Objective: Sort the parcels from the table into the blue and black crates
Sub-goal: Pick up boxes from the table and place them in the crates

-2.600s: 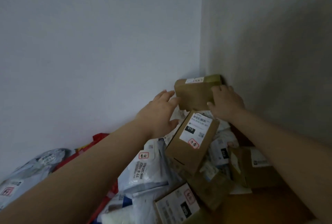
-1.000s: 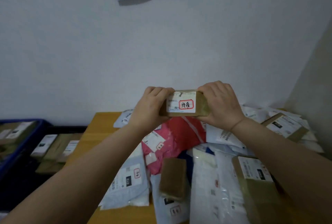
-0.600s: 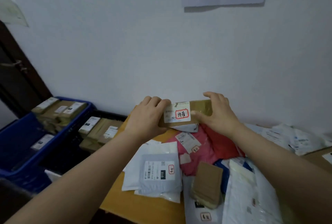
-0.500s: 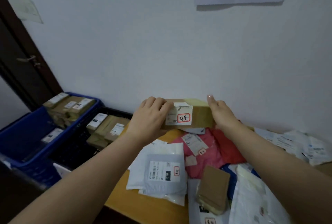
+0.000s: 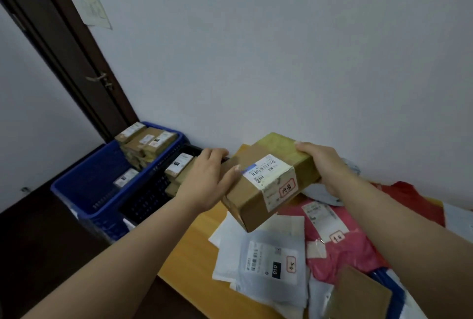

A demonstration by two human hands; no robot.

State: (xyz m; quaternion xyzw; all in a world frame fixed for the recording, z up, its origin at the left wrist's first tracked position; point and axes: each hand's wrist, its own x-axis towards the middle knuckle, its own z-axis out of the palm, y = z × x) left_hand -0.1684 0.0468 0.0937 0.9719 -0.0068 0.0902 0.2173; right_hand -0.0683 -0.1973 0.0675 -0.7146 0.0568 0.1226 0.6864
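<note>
Head view: both hands hold a brown cardboard parcel (image 5: 268, 180) in the air above the left end of the desk (image 5: 194, 254), tilted, its white label up. The left hand (image 5: 207, 178) presses the near left end, its grip loosely wrapped; the right hand (image 5: 322, 165) curls round the far right end. Left of the desk stand the blue crate (image 5: 84, 190) and the black crate (image 5: 151, 198), each holding boxes. A pink mailer (image 5: 337, 249) and a white mailer (image 5: 271, 265) lie below the parcel

Head camera looks down-left, close over table (image 5: 194, 254) and crates (image 5: 84, 190).
</note>
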